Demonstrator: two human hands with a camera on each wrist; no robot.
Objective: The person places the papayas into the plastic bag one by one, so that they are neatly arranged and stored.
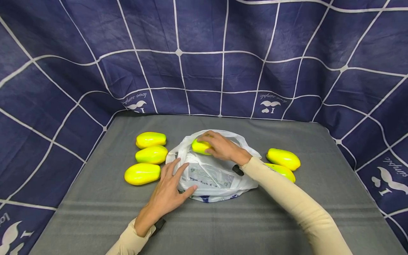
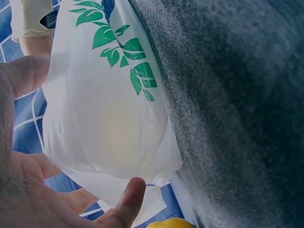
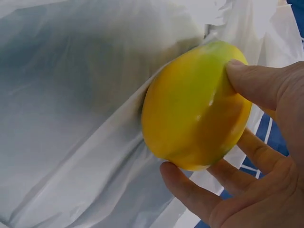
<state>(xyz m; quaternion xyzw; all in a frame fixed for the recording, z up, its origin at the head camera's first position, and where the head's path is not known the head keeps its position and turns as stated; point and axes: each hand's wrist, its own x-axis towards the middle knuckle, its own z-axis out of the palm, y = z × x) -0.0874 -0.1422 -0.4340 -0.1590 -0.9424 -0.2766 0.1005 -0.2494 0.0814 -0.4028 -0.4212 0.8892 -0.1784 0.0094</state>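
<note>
A white plastic bag (image 1: 210, 173) lies with its mouth spread, green leaf print showing on its side in the left wrist view. My right hand (image 1: 221, 146) grips a yellow-green papaya (image 3: 194, 109) inside the bag's mouth, thumb on one side and fingers on the other. Beside the bag's near left edge, my left hand (image 1: 170, 189) has its fingers spread, with the fingertips right at the plastic (image 2: 104, 118). A pale yellow glow shows through the bag's wall in the left wrist view.
Left of the bag, three papayas (image 1: 142, 174) lie in a column on the grey cloth (image 1: 95, 212). Two more papayas (image 1: 283, 159) lie to the right, one partly behind the right sleeve (image 1: 287, 202). A blue checked curtain (image 1: 204, 71) hangs around the back and sides.
</note>
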